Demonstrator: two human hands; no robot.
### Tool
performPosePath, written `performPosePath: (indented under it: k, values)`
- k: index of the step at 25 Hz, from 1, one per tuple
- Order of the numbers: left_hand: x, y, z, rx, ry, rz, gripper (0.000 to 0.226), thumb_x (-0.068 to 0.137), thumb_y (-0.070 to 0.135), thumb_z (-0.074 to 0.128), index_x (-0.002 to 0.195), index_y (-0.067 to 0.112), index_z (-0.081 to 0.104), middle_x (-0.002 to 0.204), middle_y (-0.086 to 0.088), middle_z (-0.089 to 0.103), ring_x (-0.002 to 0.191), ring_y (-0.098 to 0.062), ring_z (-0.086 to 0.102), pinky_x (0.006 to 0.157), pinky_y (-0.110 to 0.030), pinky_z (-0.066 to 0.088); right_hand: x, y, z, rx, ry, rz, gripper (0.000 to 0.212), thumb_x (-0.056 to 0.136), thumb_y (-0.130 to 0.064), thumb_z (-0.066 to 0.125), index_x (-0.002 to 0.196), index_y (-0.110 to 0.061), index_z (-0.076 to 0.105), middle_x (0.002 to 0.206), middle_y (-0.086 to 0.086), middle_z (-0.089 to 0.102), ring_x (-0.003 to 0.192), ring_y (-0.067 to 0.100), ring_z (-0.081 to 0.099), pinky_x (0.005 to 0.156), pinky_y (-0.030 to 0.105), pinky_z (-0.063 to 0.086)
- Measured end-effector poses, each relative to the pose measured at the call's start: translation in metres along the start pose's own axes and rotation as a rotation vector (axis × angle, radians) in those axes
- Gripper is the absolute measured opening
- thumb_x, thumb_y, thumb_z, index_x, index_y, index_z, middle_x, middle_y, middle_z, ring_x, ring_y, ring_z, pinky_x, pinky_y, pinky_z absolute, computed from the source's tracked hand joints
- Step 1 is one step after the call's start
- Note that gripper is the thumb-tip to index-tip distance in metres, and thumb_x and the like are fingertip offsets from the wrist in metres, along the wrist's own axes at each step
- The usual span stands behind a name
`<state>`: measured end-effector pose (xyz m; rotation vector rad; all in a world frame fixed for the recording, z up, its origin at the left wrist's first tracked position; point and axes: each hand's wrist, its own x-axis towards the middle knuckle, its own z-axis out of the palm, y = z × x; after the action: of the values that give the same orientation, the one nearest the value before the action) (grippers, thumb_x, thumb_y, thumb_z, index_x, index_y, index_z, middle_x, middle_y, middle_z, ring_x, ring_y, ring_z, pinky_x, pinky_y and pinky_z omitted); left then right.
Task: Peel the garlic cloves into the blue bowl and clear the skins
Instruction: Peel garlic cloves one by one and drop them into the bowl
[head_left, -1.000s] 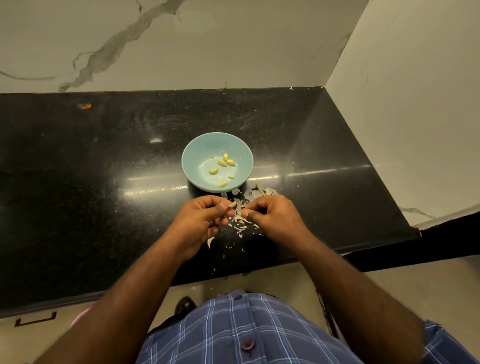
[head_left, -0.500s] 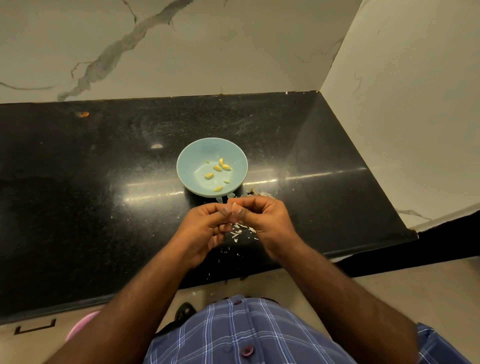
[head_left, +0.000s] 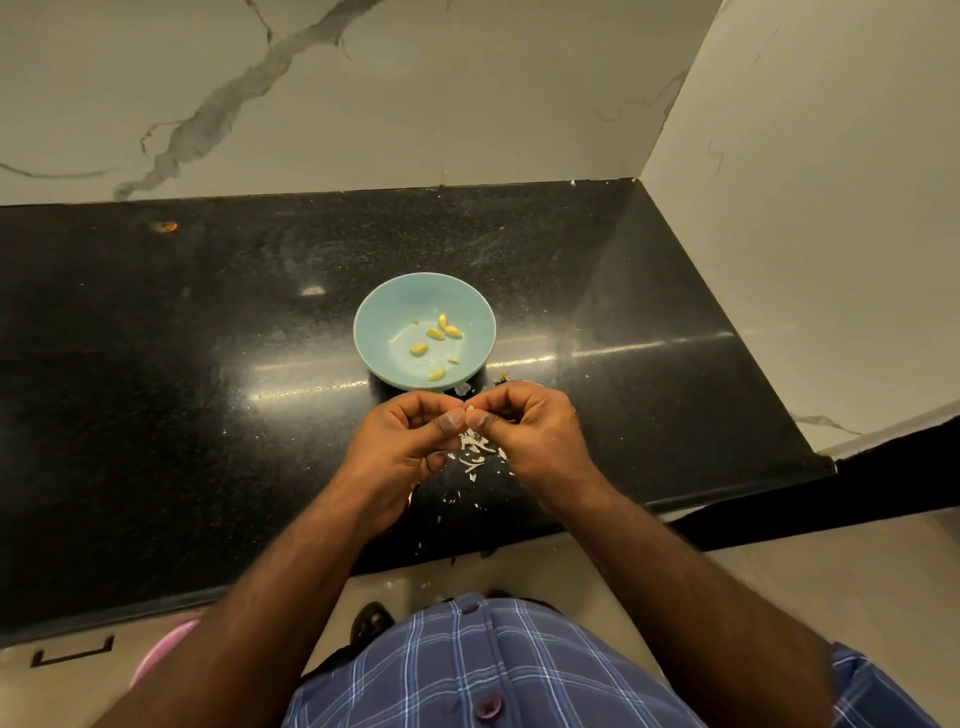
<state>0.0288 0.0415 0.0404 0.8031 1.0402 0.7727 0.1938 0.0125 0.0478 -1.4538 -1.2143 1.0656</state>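
Observation:
A light blue bowl (head_left: 387, 306) stands on the black counter (head_left: 182, 364) and holds several peeled yellowish garlic cloves (head_left: 444, 332). Just in front of the bowl my left hand (head_left: 405, 441) and my right hand (head_left: 535, 431) meet fingertip to fingertip. Between the thumbs and forefingers a small pale garlic clove (head_left: 470, 411) is pinched by both hands. White garlic skins (head_left: 475, 452) lie scattered on the counter below and between the hands, partly hidden by them.
The counter's front edge (head_left: 467, 561) runs just below the hands. A marbled wall stands behind and a white wall (head_left: 805, 208) closes the right side. A small orange speck (head_left: 166, 226) lies at the back left. A pink tub (head_left: 161, 654) shows below the counter.
Both hands have lifted off the skin pile and come together closer to the bowl, now pinching one clove between them. The view has tilted slightly.

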Motion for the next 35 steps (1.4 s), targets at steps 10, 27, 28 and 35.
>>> performPosePath:
  k: [10, 27, 28, 35]
  values:
    - [0.005, -0.003, -0.009, 0.082, 0.019, 0.176, 0.012, 0.081, 0.013, 0.077, 0.090, 0.018, 0.081, 0.084, -0.010, 0.076, 0.072, -0.016, 0.063, 0.064, -0.021, 0.052, 0.001, -0.003, -0.001, 0.146, -0.069, 0.099, 0.011, 0.091, -0.004, 0.071, 0.099, -0.005, 0.078, 0.079, 0.008, 0.075, 0.074, 0.017, 0.069, 0.072, 0.034, 0.058]
    - [0.009, -0.010, -0.010, 0.329, -0.003, 0.461, 0.037, 0.083, 0.000, 0.078, 0.090, 0.037, 0.080, 0.093, -0.006, 0.078, 0.095, -0.030, 0.074, 0.093, -0.052, 0.058, 0.002, -0.015, -0.001, 0.232, -0.001, 0.245, 0.019, 0.081, 0.013, 0.068, 0.094, 0.000, 0.067, 0.080, 0.015, 0.071, 0.069, 0.020, 0.068, 0.063, 0.032, 0.057]
    - [0.009, -0.010, -0.010, 0.337, -0.003, 0.469, 0.038, 0.083, 0.001, 0.078, 0.090, 0.038, 0.080, 0.094, -0.005, 0.078, 0.096, -0.029, 0.074, 0.093, -0.053, 0.058, 0.002, -0.015, 0.000, 0.197, 0.011, 0.219, 0.019, 0.081, 0.012, 0.069, 0.093, -0.003, 0.067, 0.081, 0.015, 0.071, 0.070, 0.020, 0.068, 0.063, 0.033, 0.058]
    - [0.007, -0.011, -0.014, 0.434, -0.019, 0.552, 0.037, 0.083, -0.001, 0.078, 0.093, 0.035, 0.079, 0.095, -0.001, 0.078, 0.095, -0.025, 0.074, 0.090, -0.055, 0.059, 0.000, -0.016, -0.001, 0.076, 0.007, 0.185, 0.017, 0.080, 0.010, 0.072, 0.091, -0.002, 0.067, 0.077, 0.014, 0.073, 0.070, 0.021, 0.070, 0.068, 0.039, 0.061]
